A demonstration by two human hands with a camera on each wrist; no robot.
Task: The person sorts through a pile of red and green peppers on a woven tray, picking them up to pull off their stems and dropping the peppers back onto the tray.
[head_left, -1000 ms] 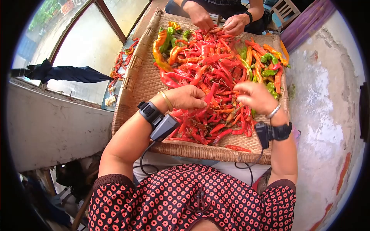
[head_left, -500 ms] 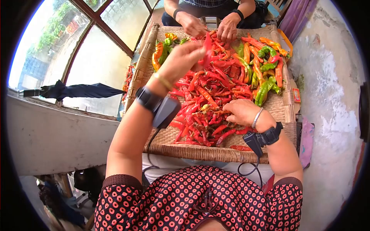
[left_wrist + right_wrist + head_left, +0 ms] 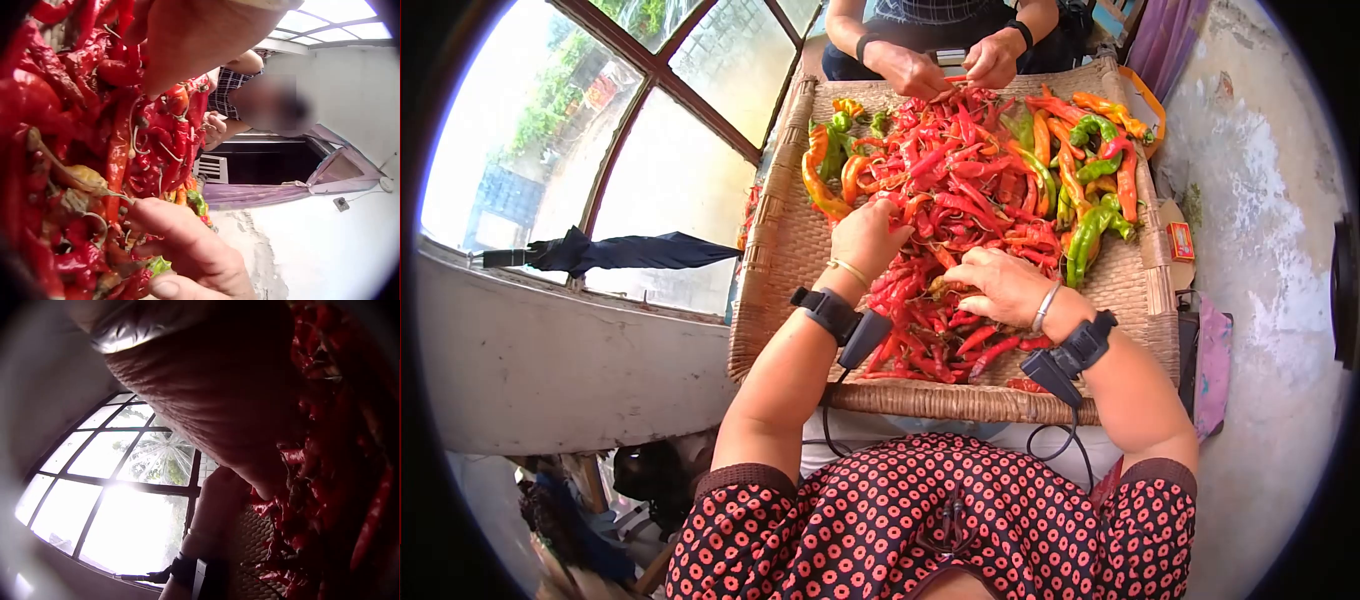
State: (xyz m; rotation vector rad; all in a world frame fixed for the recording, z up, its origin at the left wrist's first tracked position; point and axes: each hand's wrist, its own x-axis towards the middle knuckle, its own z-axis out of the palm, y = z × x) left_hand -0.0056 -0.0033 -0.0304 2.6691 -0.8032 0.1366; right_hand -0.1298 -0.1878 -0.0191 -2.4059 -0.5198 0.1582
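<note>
Red peppers [image 3: 960, 190] lie heaped on a woven tray [image 3: 800, 290]. At the heap's left side is my left hand [image 3: 868, 240], its fingers relaxed and no pepper visible in it; it fills the top of the left wrist view [image 3: 200, 44]. My right hand [image 3: 1005, 288] rests at the heap's lower middle with fingers loosely spread. In the left wrist view, a fingertip of the right hand [image 3: 194, 250] lies by the stem of a shrivelled yellowish pepper [image 3: 84, 176], thumb apart. My right palm [image 3: 212, 394] darkens the right wrist view.
Across the tray, another person's hands [image 3: 915, 70] work at the heap's far edge. Green and orange peppers [image 3: 1090, 235] lie along the right side, more [image 3: 825, 180] at the left. A folded umbrella [image 3: 635, 252] lies by the window; a wall [image 3: 1260, 250] stands to the right.
My left hand has come down from above the heap to its left side, and the red pepper it held is out of it. My right hand has shifted slightly left.
</note>
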